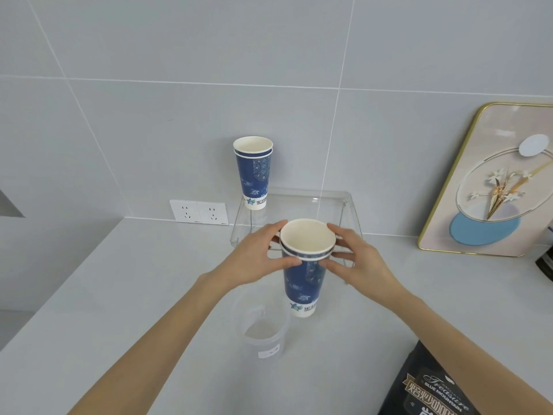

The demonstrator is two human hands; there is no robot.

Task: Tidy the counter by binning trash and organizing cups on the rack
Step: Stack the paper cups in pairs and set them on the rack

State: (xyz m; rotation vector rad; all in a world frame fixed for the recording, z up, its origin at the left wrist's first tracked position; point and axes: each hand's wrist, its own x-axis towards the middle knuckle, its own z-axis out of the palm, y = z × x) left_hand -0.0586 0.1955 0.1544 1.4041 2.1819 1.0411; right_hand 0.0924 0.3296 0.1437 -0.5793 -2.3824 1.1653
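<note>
A stack of blue-and-white paper cups (303, 283) is held upright above the grey counter, one cup nested inside another. My left hand (257, 259) grips its rim from the left and my right hand (356, 259) grips it from the right. Just behind the held stack stands a clear acrylic rack (332, 196). On the rack's back left corner a second nested stack of blue paper cups (254, 172) stands upright. A clear plastic cup (261, 327) with a small white label sits on the counter below my left hand.
A black coffee bag (431, 387) lies at the bottom right. A gold-framed flower picture (490, 181) leans on the tiled wall at the right. A double wall socket (199, 211) is left of the rack. A dark object (546, 262) sits at the right edge.
</note>
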